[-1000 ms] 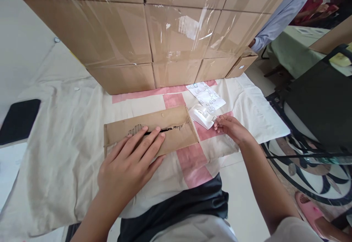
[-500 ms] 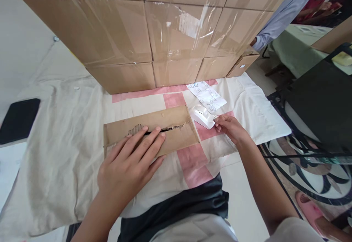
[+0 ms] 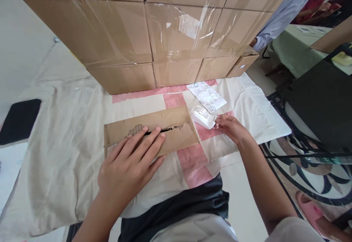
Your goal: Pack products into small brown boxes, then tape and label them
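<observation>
My left hand (image 3: 129, 161) lies flat with its fingers spread on a small brown cardboard box (image 3: 176, 139). A ragged tear runs along the top of this box, with corrugated board bared near my fingertips. To its right, on the cloth, sits a white tape dispenser (image 3: 202, 116), close to the box's end. My right hand (image 3: 229, 126) is closed in a pinch at the dispenser's cutting end, on the tape there; the clear strip itself is hard to make out. Behind the dispenser lies a white paper sheet (image 3: 207, 95) with small outlined marks.
A wall of stacked, taped cardboard boxes (image 3: 181, 33) stands at the table's back. A black flat object (image 3: 20, 121) lies at left on the pale cloth (image 3: 55, 161). At right are a dark chair (image 3: 321, 99) and another person's blue sleeve (image 3: 286, 13).
The tape dispenser has tilted or shifted very slightly under my right hand's pinch. My left hand and the torn box stay where they were.
</observation>
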Demonstrator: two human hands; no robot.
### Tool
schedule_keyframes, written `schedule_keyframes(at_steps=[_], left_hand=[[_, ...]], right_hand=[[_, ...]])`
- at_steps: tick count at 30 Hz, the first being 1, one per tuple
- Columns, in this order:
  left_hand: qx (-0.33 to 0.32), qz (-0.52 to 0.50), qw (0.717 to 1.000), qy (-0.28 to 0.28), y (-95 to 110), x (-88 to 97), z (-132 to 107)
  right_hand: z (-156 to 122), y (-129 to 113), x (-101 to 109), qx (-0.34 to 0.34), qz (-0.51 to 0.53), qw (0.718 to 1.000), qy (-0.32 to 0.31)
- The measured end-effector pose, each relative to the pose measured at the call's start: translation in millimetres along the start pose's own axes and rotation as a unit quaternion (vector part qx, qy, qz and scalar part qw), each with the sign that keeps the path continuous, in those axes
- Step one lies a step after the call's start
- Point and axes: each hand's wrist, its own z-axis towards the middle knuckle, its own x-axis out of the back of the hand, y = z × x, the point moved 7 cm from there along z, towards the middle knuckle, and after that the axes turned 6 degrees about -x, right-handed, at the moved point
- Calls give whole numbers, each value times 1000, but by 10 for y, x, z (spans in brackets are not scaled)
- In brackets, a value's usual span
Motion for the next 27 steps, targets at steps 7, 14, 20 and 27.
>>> schedule_keyframes(at_steps=[7, 14, 20, 27], left_hand=[[0, 4, 1000, 3, -4, -1, -4], [8, 7, 1000, -2, -1, 1, 6], [14, 0, 1000, 4, -8, 20, 18], [13, 2, 1000, 8, -7, 11, 2]], right_hand=[[38, 32, 36, 6, 13, 1000, -19], [31, 23, 28, 9, 5, 1000, -18], [41, 48, 30, 31, 16, 999, -24], [35, 35, -6, 74, 29, 997, -21]])
